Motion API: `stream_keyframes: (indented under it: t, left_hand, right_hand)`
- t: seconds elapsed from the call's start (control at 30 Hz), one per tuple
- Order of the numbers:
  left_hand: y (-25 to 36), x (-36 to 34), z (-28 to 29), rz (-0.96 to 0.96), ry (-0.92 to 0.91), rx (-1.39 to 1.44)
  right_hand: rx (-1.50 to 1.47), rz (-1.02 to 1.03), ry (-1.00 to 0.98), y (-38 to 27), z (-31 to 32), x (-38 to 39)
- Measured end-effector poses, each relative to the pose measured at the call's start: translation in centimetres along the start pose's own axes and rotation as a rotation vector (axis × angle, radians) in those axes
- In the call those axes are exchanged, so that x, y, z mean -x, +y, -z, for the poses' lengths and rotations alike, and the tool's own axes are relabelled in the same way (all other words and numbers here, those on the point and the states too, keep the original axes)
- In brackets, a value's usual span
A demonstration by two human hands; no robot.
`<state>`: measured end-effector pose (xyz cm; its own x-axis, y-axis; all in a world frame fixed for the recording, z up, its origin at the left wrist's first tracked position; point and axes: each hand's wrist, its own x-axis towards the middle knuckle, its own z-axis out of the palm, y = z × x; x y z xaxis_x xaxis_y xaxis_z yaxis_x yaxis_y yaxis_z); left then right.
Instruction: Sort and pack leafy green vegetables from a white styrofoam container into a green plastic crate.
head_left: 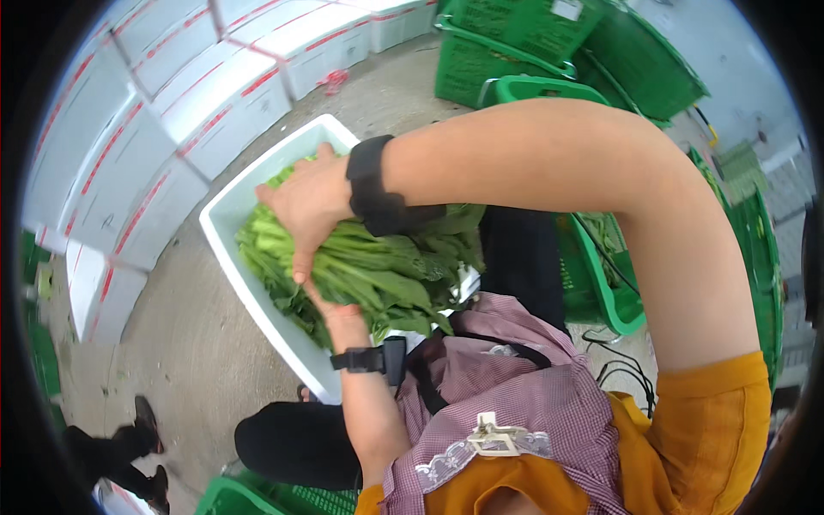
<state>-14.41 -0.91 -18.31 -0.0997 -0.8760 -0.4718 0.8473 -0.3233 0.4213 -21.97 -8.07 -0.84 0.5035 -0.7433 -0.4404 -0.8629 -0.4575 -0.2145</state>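
From my remote view, the bare right hand (pixel 307 199) lies palm down with its fingers splayed over the stems, grasping nothing I can make out; the left hand (pixel 335 311) has its thumb out near the box's near left edge, but leaves hide its fingers, so I cannot tell whether they grip. Beneath both lies the thick bundle of leafy green vegetables (pixel 369 270), inside a white, rectangular, foam-like box (pixel 228 208). I expect it to be soft, perhaps damp and slippery, light by the stalk yet weighty together; the firmer stems seem the place to hold, since the leaves could bruise or tear. Pale, bright stems crowd toward the far left corner, while broad, darker leaves fan toward the right edge. Beyond stand stacked white boxes with red stripes (pixel 230 101) and green plastic crates (pixel 468 73).
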Motion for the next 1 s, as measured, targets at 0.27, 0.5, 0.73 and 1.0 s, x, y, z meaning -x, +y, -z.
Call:
stream_keyframes:
  t: [0.27,0.5,0.73,1.0]
  left_hand:
    - [0.8,4.9,-0.7,-0.601,-0.599,-1.05]
    - [-3.1,1.9,-1.3,0.004,-0.947,-0.672]
    - [-6.9,14.6,-20.3,-0.204,-0.51,-1.381]
    - [-16.3,10.1,-28.9,0.052,-1.406,-1.11]
  right_hand:
    - [-0.616,-0.12,0.475,7.3,-11.8,7.2]
    - [-2.141,0.291,0.536,10.5,-20.0,16.0]
    - [-2.364,0.697,0.833,15.8,-19.9,21.5]
    - [-2.551,0.956,1.173,20.7,-22.6,27.0]
